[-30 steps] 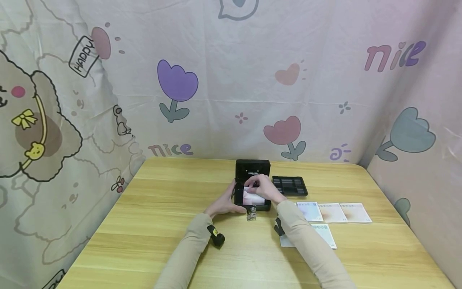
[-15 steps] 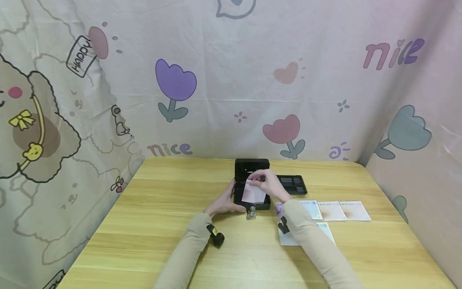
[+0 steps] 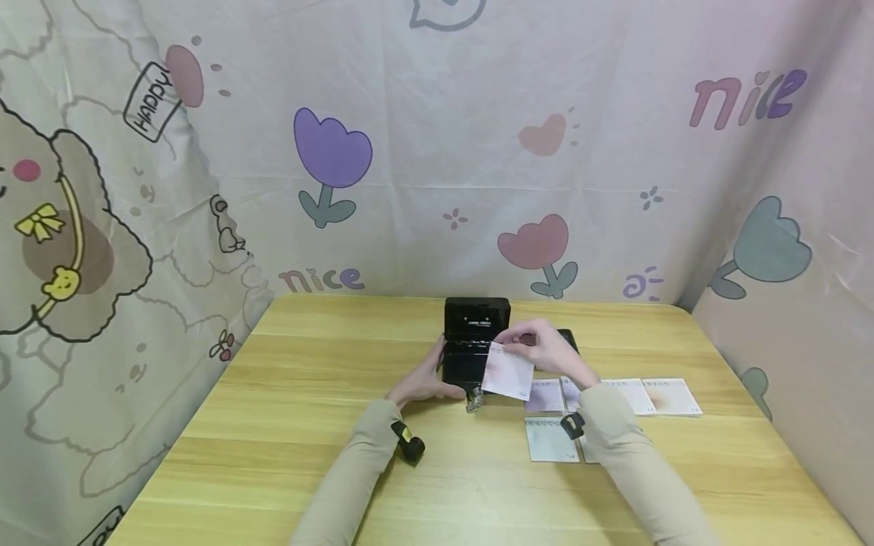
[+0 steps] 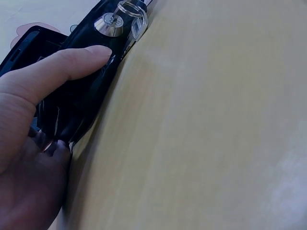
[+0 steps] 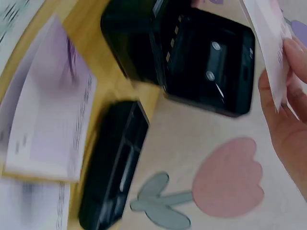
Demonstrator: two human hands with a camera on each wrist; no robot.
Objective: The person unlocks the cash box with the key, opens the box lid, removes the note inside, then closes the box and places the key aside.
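A small black cash box [image 3: 476, 317] stands with its lid up near the table's far side. Keys on a ring [image 3: 474, 400] hang from the lock [image 4: 109, 25] at its front. My left hand [image 3: 420, 381] grips the box at its left side, thumb along the front rim in the left wrist view. Between thumb and fingers my right hand [image 3: 544, 350] pinches a pinkish banknote [image 3: 508, 371] by its upper edge. The note overlaps the box's front right corner in the head view. In the right wrist view, the note [image 5: 269, 43] is seen nearly edge-on.
Right of the box, mostly behind my right hand, lies a black compartment tray [image 3: 569, 339]. Purple notes [image 3: 545, 396] and pinkish notes [image 3: 672, 397] lie in a row, with greenish notes [image 3: 551, 440] in front. A printed curtain [image 3: 410, 152] hangs behind the wooden table [image 3: 328, 364].
My right hand has lifted the pinkish banknote out of the cash box and moved it rightward past the box's front corner. My left hand has stayed on the box.
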